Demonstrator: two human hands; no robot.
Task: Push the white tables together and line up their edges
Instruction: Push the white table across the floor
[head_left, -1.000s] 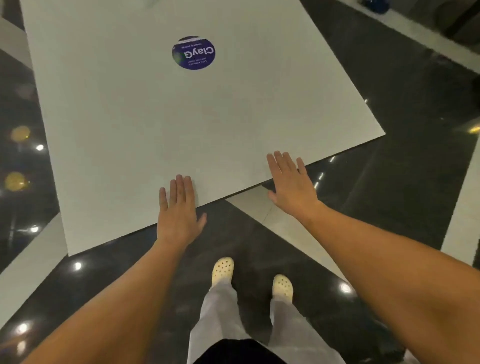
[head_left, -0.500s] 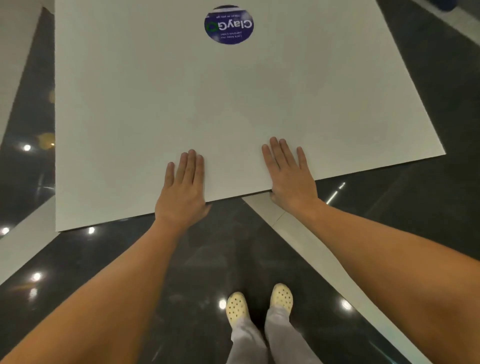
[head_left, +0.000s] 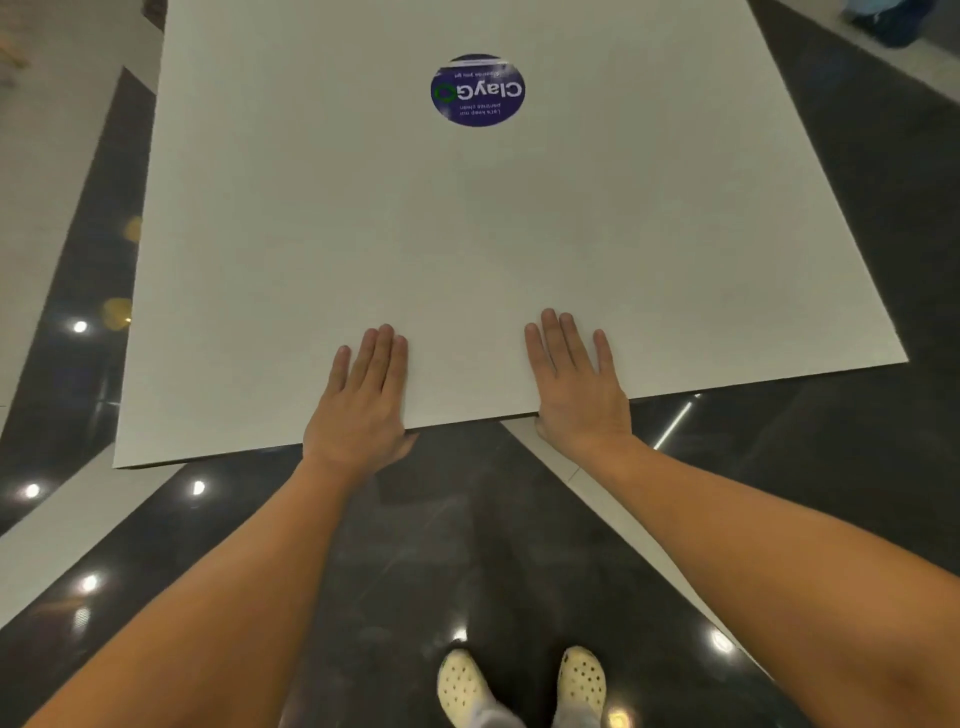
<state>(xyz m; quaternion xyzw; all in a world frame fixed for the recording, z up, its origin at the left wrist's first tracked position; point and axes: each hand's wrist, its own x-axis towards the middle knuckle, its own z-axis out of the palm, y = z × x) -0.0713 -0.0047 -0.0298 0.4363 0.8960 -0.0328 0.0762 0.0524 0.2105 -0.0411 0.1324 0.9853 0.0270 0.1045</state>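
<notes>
the left hand (head_left: 363, 410) and the right hand (head_left: 576, 384) lie flat side by side, apart, on the near edge of the table (head_left: 363, 234). a sticker (head_left: 477, 90) sits on the tabletop farther back, ahead of the gap between them. two shoes (head_left: 462, 686) stand on the floor (head_left: 467, 519) nearer than the table's edge.

A: What colour is the surface (head_left: 467, 260)?
B: Plain off-white all over, apart from a round sticker (head_left: 477, 90): deep blue-violet, white lettering, one small green ring.
A: And the floor (head_left: 415, 545)?
B: Glossy black-grey with faint speckling, crossed by pale cream bands and dotted with white light reflections.
A: The shoes (head_left: 460, 686)?
B: Cream-yellow, peppered with dark round holes; the trousers (head_left: 485, 719) above them are light grey
</notes>
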